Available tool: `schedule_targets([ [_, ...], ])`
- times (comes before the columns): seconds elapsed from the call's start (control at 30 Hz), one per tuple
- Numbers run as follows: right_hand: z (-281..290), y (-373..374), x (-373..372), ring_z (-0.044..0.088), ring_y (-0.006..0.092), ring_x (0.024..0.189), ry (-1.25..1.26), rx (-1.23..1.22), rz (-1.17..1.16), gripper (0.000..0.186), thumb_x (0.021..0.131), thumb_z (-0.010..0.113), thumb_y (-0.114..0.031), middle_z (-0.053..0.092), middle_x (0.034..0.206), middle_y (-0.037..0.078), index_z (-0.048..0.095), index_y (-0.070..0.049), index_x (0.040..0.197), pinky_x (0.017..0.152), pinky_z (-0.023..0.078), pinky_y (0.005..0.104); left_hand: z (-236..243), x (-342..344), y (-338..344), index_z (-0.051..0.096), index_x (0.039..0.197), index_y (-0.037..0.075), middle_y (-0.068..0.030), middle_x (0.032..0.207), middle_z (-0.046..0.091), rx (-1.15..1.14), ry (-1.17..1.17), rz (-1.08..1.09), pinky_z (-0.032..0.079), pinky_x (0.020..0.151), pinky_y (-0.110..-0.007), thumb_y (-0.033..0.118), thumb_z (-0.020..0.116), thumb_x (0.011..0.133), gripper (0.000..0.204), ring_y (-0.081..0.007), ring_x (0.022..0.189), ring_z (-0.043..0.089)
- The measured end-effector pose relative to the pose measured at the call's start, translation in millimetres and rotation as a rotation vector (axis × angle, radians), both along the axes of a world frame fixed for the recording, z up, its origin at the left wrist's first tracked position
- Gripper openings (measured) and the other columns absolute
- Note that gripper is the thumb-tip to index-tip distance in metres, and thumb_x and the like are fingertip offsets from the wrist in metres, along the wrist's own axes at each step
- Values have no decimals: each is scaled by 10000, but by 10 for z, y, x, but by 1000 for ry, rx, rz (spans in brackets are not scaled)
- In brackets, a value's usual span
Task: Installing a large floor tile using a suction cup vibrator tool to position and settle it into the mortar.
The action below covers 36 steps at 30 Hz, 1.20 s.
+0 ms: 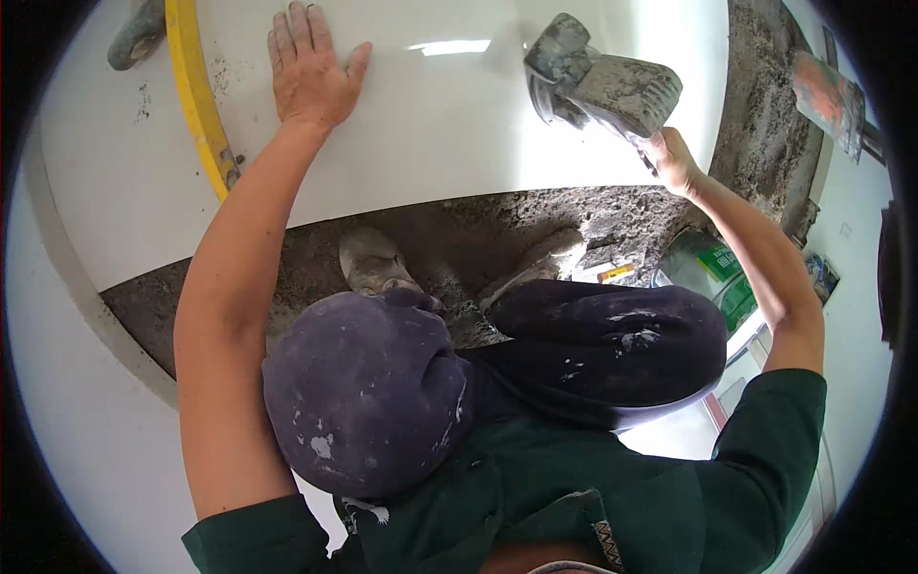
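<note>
White tile (430,124) appears laid across upper centre, grey bed (765,115) uncovered upper right; left hand (311,84) flat, fingers spread, right hand (677,165) gripping smeared tool (626,91).

Yellow bar (196,96) cut off at top, grey object (139,38) likewise, right fingers (658,149) partly hidden by tool (622,91)
</note>
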State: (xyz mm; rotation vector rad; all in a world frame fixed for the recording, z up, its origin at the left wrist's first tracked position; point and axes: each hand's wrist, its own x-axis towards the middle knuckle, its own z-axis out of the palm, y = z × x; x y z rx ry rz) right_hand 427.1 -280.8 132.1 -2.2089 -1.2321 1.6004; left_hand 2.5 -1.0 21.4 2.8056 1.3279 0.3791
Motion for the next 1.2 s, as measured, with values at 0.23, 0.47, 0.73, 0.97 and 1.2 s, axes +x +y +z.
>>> schedule_targets([
  [0.23, -44, -381, -565, 456, 91, 450, 109, -62, -453, 882, 883, 296, -875, 500, 598, 9, 600, -48, 847, 380, 364, 275, 405, 156, -39, 172, 1529, -142, -346, 1619, 116, -407, 211, 109, 65, 1251, -520, 480, 544, 958, 923, -476, 1518, 90],
  [0.47, -73, -370, -919, 464, 107, 509, 160, -135, -564, 728, 983, 286, -746, 516, 647, 10, 576, -88, 872, 447, 369, 294, 311, 88, -61, 175, 1533, -136, -353, 1612, 125, -362, 215, 105, 62, 1250, -523, 491, 524, 961, 918, -478, 1514, 103],
  [0.73, -25, -254, -1012, 438, 128, 448, 125, -94, -649, 718, 1009, 288, -692, 494, 595, 31, 577, -63, 822, 421, 360, 308, 287, 190, -36, 176, 1536, -131, -343, 1618, 119, -373, 204, 106, 49, 1251, -519, 506, 516, 966, 919, -467, 1520, 84],
  [0.97, -622, -939, -784, 663, 490, 907, -424, -18, 15, 546, 1030, 327, -210, 680, 939, 304, 254, -74, 1553, 805, 524, 525, -84, 81, -42, 300, 1494, -118, -307, 1592, 262, -151, 66, 16, 135, 1241, -548, 576, 542, 940, 921, -469, 1499, 190],
  [1.2, -199, -504, -1239, 495, 132, 555, 34, 130, -728, 679, 1051, 374, -576, 520, 622, 24, 638, -22, 760, 512, 397, 334, 144, 81, -103, 267, 1511, -107, -310, 1600, 216, -198, -2, 41, 116, 1241, -542, 522, 565, 939, 901, -476, 1502, 148],
])
